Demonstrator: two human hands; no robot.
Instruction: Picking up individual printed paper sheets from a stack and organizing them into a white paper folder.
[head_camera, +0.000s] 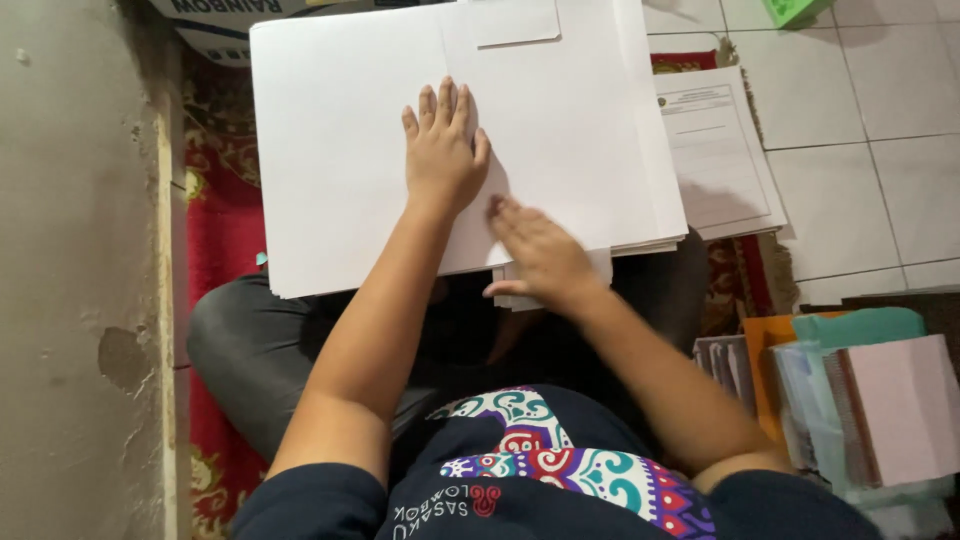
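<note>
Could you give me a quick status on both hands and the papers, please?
Left hand flat on white sheet. Right hand on its lower edge. Nothing in the way.

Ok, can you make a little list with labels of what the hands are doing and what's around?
left hand: flat on the big white sheet, fingers spread
right hand: blurred, at the sheet's lower edge
printed page: right of the sheet
pile of folders: at the person's right
floor: red rug, white tiles

White tiled floor (880, 90), red rug (215, 240)
</note>
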